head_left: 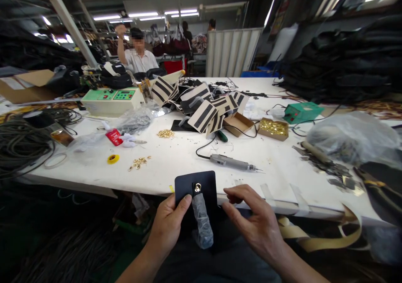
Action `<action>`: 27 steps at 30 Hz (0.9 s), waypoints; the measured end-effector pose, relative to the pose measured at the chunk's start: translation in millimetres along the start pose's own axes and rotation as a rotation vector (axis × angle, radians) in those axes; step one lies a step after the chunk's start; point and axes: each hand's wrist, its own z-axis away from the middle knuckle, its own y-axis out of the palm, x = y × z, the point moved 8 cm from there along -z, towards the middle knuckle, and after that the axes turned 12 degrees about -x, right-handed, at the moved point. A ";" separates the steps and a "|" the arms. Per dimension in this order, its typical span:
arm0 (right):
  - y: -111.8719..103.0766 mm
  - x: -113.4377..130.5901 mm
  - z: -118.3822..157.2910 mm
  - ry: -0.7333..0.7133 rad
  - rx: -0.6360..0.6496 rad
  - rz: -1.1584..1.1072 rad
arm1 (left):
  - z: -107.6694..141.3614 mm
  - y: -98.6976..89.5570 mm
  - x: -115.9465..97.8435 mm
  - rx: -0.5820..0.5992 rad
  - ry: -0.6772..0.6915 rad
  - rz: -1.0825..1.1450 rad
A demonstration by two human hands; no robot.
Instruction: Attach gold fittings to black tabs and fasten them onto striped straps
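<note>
My left hand point(171, 220) grips a black leather piece point(205, 182) by its left side, thumb on top. A gold ring point(197, 187) is on its upper part, and a strip wrapped in clear plastic point(203, 224) hangs below the ring. Just right of the piece, my right hand point(253, 220) is apart from it, fingers bent and thumb separated, with nothing visible between them. Beyond my hands, a grey electric screwdriver point(232, 162) lies on the white table point(176, 157).
Small gold parts point(166, 133), a yellow tape roll point(113, 159) and a red packet point(114, 137) lie left. Striped pieces point(202, 115) are piled mid-table. A box of gold parts point(273, 129) and a green device point(303, 112) stand right. A person point(141, 59) sits across the table.
</note>
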 end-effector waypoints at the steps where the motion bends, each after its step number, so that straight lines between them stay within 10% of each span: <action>1: 6.8 8.4 -6.1 -0.084 0.013 0.035 | 2.7 1.5 -2.5 0.010 0.032 -0.056; 9: 53.9 16.6 -16.9 -0.136 0.088 0.052 | 17.6 -3.6 -10.5 -0.050 0.125 -0.207; 14: 50.5 3.6 -14.8 0.078 0.116 -0.139 | 16.8 -1.7 -11.6 -0.030 0.096 -0.166; 27: 48.7 11.4 -14.4 0.036 0.326 -0.128 | 20.4 9.5 -10.7 0.092 0.079 -0.221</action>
